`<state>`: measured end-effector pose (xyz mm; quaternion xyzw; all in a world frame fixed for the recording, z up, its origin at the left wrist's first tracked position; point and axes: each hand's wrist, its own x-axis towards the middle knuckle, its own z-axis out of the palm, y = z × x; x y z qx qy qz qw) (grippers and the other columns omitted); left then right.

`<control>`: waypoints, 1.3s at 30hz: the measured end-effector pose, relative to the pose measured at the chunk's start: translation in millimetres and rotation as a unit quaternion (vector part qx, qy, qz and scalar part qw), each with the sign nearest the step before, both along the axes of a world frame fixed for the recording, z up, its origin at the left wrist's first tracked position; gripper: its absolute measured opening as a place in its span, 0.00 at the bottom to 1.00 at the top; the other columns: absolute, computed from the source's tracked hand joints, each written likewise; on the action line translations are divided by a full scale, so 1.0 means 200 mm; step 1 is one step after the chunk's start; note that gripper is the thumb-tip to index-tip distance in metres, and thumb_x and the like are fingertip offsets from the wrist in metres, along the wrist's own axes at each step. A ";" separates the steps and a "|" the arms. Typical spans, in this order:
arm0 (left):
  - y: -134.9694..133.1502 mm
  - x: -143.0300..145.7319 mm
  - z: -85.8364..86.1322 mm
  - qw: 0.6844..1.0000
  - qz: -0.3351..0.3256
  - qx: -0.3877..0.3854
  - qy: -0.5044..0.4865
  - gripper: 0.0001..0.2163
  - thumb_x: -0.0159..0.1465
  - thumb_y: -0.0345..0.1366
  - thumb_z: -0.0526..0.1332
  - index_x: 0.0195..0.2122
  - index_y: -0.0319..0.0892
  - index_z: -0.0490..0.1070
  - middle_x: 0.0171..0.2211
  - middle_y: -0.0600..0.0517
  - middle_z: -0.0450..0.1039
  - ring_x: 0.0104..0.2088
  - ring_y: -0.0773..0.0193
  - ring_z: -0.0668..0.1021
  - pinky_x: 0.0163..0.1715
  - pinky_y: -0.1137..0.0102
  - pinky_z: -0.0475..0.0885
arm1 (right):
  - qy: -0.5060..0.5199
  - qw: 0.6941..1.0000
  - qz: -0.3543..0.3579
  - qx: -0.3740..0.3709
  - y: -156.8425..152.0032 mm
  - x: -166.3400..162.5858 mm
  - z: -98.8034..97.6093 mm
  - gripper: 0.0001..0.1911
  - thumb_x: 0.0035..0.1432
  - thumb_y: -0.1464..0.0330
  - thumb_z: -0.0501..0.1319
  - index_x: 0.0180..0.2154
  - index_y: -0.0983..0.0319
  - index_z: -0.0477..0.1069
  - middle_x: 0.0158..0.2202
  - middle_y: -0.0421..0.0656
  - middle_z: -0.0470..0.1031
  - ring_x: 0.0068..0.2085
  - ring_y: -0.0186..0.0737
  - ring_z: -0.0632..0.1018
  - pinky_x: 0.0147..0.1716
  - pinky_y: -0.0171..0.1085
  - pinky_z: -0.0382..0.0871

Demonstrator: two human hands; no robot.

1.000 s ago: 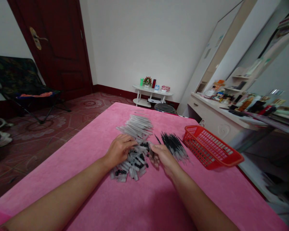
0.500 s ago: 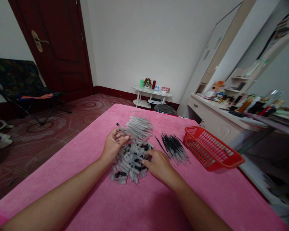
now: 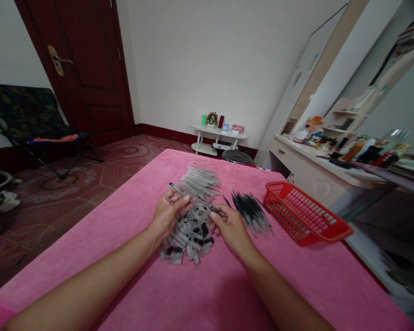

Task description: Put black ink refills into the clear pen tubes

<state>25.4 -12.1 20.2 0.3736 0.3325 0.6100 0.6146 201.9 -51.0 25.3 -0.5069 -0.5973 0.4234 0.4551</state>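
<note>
My left hand (image 3: 169, 212) is closed around a clear pen (image 3: 177, 188) with a black end, held slantwise above the table. Close to the pen's other end, the fingers of my right hand (image 3: 230, 226) are pinched on what looks like a clear pen cap (image 3: 209, 209), partly hidden by them. Below both hands lies a heap of clear pen caps (image 3: 189, 239) with black ones or black parts among them. Just beyond it is a pile of clear pen barrels (image 3: 202, 179). Black-tipped refills (image 3: 250, 211) lie bunched to the right.
A red plastic basket (image 3: 307, 214) stands at the right edge of the pink-covered table (image 3: 124, 243). Farther right is a white dresser (image 3: 296, 158) crowded with bottles. A small white stand (image 3: 221, 131) is by the back wall, and a folding chair (image 3: 31, 119) at the left.
My right hand has risen from the cap heap to the pen's end, with a clear piece in its fingers. My left hand has shifted slightly right, and the pen lies flatter.
</note>
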 end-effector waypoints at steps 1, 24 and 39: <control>0.00 0.00 0.00 1.000 0.001 -0.002 -0.002 0.22 0.45 0.35 0.72 0.38 0.41 0.65 0.26 0.59 0.70 0.34 0.64 0.80 0.33 0.74 0.77 | 0.004 1.000 0.005 -0.004 0.00 0.00 0.00 0.09 0.52 0.64 0.56 0.32 0.63 0.67 0.24 0.39 0.71 0.20 0.32 0.72 0.18 0.30 0.64; -0.01 0.01 -0.02 0.999 0.001 -0.021 0.034 0.20 0.42 0.37 0.73 0.32 0.38 0.66 0.24 0.57 0.72 0.26 0.66 0.79 0.29 0.70 0.78 | -0.161 0.976 -0.044 0.137 -0.01 0.01 -0.01 0.08 0.56 0.67 0.56 0.32 0.62 0.72 0.29 0.41 0.76 0.29 0.35 0.74 0.29 0.32 0.65; -0.07 0.04 0.01 0.998 -0.041 -0.044 0.005 0.18 0.42 0.33 0.73 0.25 0.37 0.62 0.19 0.58 0.71 0.23 0.69 0.77 0.30 0.71 0.78 | -0.327 0.927 -0.063 0.170 -0.08 0.01 0.10 0.06 0.54 0.72 0.56 0.28 0.62 0.70 0.26 0.41 0.73 0.29 0.36 0.71 0.29 0.32 0.57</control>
